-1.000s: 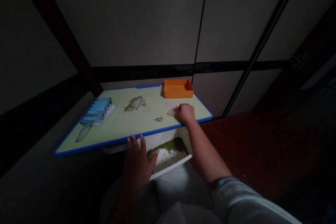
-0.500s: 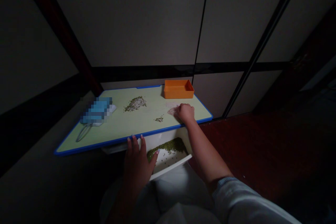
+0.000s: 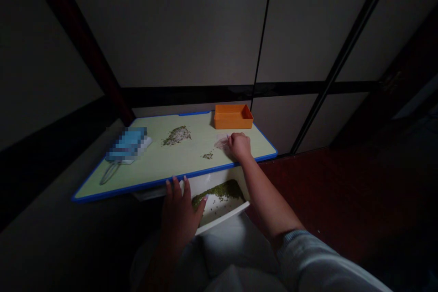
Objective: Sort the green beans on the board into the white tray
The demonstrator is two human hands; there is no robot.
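My right hand is closed on the right part of the pale yellow table top, its fingers curled down at a small pinkish pile. Whatever the fingertips hold is hidden. To the left lie a few green grains and a larger mixed pile of green and pale grains. With fingers spread, my left hand rests at the table's blue front edge, its thumb over a white bin. Green grains, like mung beans, are heaped inside the bin.
An open orange box stands at the back right of the table. At the left lies a blurred-out blue object with a loop strap. Pale cabinet panels rise right behind the table. Dark red floor shows at the right.
My right hand has shifted slightly left and back over the pinkish pile, its wrist turned a little. My left hand stays in place.
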